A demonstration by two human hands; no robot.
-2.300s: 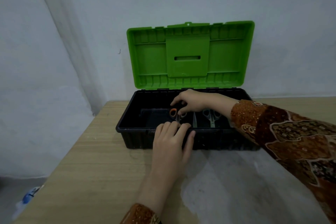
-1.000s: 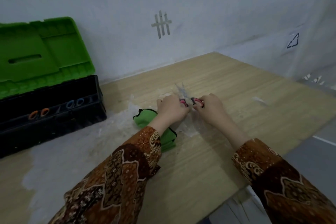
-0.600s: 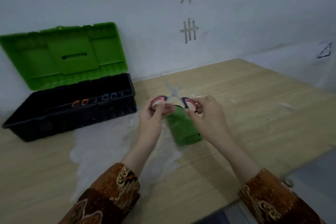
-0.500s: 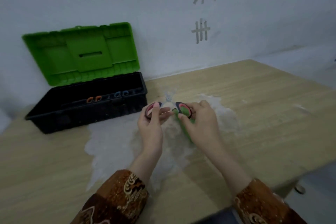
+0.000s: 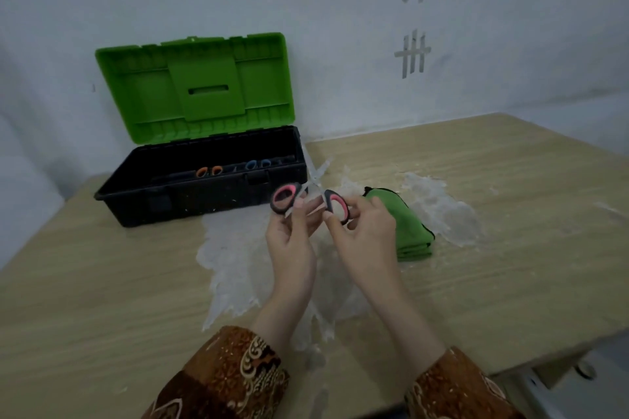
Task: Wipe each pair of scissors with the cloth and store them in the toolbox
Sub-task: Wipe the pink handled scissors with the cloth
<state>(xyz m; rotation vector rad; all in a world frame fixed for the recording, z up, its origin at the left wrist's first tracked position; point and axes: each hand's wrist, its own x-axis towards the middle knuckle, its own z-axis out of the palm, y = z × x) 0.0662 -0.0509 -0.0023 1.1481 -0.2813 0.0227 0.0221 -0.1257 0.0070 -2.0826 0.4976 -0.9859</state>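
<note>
I hold a pair of scissors (image 5: 311, 192) with pink-and-black handles above the table, blades spread apart and pointing away from me. My left hand (image 5: 293, 235) pinches the left handle loop, my right hand (image 5: 362, 231) pinches the right one. A folded green cloth (image 5: 406, 226) lies on the table just right of my right hand. The black toolbox (image 5: 190, 194) stands open at the back left, its green lid (image 5: 194, 85) raised. Inside it lie an orange-handled pair (image 5: 208, 171) and a blue-handled pair (image 5: 258, 164).
A whitish worn patch (image 5: 235, 258) covers the wooden table (image 5: 85, 282) under my hands. The table's right edge drops to the floor at the lower right. A white wall with tape marks (image 5: 413, 53) rises behind.
My hands left the toolbox, took the pink scissors from the table by the cloth and lifted them. The handles are now pulled wider apart, and the view has swung left.
</note>
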